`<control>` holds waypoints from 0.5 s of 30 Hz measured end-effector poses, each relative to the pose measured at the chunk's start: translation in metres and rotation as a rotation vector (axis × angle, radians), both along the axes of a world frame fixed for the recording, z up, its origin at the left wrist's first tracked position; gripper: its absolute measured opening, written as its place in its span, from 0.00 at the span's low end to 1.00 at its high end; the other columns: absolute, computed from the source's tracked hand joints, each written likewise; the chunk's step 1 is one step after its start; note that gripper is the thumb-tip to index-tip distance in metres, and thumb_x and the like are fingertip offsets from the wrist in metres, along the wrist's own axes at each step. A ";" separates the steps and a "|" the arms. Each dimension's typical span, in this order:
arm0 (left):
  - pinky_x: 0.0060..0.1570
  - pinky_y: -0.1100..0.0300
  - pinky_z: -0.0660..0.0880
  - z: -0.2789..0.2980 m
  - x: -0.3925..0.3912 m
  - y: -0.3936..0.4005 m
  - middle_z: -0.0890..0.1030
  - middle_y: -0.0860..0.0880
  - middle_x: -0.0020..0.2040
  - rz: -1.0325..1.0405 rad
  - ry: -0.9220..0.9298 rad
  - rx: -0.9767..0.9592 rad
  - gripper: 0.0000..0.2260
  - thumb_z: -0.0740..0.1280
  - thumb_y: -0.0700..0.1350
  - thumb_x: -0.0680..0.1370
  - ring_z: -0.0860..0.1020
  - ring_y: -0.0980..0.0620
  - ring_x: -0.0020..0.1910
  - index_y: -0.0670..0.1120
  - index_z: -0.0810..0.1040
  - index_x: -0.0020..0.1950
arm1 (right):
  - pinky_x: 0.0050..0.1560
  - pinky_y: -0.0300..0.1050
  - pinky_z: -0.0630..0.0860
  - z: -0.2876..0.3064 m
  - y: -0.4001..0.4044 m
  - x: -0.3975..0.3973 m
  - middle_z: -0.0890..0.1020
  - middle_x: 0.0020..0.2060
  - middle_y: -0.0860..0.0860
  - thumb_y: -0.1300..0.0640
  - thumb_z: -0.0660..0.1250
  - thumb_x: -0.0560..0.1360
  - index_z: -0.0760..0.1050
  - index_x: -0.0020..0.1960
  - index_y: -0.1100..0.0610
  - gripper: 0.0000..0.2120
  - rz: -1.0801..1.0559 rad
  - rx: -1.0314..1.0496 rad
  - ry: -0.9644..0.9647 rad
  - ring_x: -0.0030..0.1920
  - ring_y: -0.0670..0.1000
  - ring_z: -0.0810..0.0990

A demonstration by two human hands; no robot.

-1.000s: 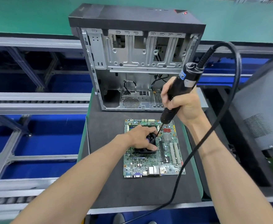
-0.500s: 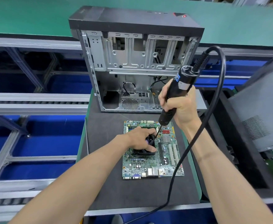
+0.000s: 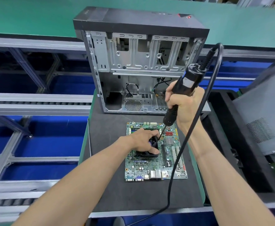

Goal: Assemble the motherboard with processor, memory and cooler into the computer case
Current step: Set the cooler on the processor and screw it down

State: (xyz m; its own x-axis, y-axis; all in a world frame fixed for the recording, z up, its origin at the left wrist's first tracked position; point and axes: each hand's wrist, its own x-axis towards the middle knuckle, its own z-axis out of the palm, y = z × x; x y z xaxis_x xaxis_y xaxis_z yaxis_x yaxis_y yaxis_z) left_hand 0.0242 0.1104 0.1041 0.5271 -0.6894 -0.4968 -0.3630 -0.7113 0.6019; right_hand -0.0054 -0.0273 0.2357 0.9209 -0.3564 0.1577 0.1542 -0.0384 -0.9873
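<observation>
Gripping the cooler (image 3: 147,153) on the motherboard (image 3: 156,167), left hand (image 3: 144,141); right hand (image 3: 184,108) grasps screwdriver (image 3: 181,93), seemingly at cooler's corner.

Green motherboard (image 3: 156,154) lies flat on the dark mat, black cooler (image 3: 147,153) seated on its upper middle, while the open, empty computer case (image 3: 140,62) stands upright just behind it.
</observation>
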 end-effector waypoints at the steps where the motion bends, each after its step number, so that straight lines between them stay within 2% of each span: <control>1: 0.52 0.49 0.66 0.000 0.000 0.000 0.71 0.56 0.48 0.001 -0.002 -0.007 0.26 0.72 0.59 0.75 0.64 0.47 0.59 0.54 0.66 0.67 | 0.27 0.38 0.70 0.000 0.000 -0.001 0.75 0.27 0.53 0.79 0.61 0.61 0.76 0.37 0.62 0.14 -0.039 0.056 -0.040 0.26 0.50 0.72; 2: 0.51 0.50 0.66 -0.001 0.000 0.000 0.69 0.58 0.47 0.003 -0.002 -0.012 0.25 0.72 0.59 0.75 0.64 0.47 0.59 0.55 0.66 0.66 | 0.27 0.39 0.68 0.001 0.002 -0.003 0.76 0.27 0.54 0.77 0.62 0.60 0.77 0.35 0.59 0.15 -0.064 0.114 -0.092 0.25 0.51 0.71; 4: 0.50 0.50 0.66 -0.002 0.001 0.001 0.72 0.56 0.47 0.001 -0.005 -0.022 0.24 0.73 0.59 0.75 0.65 0.47 0.58 0.55 0.67 0.64 | 0.29 0.40 0.67 0.002 0.002 -0.005 0.75 0.28 0.56 0.73 0.62 0.57 0.77 0.34 0.58 0.13 -0.059 0.172 -0.161 0.26 0.52 0.69; 7: 0.50 0.49 0.67 -0.004 0.000 0.002 0.76 0.51 0.53 -0.012 -0.026 -0.042 0.23 0.73 0.59 0.75 0.66 0.46 0.57 0.55 0.68 0.64 | 0.30 0.41 0.66 0.006 -0.003 -0.005 0.74 0.27 0.58 0.72 0.62 0.54 0.76 0.36 0.62 0.12 0.008 0.133 -0.179 0.26 0.53 0.68; 12: 0.49 0.50 0.67 -0.004 0.000 0.004 0.73 0.58 0.46 0.016 0.000 -0.085 0.23 0.74 0.58 0.74 0.66 0.46 0.56 0.57 0.67 0.63 | 0.29 0.41 0.63 0.008 -0.005 -0.005 0.73 0.28 0.58 0.72 0.61 0.53 0.73 0.36 0.67 0.11 -0.032 0.190 -0.180 0.27 0.53 0.66; 15: 0.52 0.48 0.69 -0.002 0.000 0.003 0.73 0.57 0.46 0.019 0.015 -0.070 0.23 0.74 0.58 0.74 0.66 0.46 0.56 0.57 0.67 0.64 | 0.29 0.42 0.62 0.008 -0.007 -0.004 0.73 0.30 0.58 0.71 0.62 0.53 0.69 0.35 0.72 0.11 -0.082 0.193 -0.174 0.28 0.54 0.66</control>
State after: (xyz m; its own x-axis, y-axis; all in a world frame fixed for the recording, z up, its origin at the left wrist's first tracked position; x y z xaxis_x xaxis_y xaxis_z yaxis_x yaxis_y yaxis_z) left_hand 0.0242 0.1138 0.1018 0.5333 -0.7125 -0.4559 -0.3404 -0.6742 0.6555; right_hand -0.0098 -0.0346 0.2433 0.8527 -0.4672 0.2336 0.3268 0.1283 -0.9364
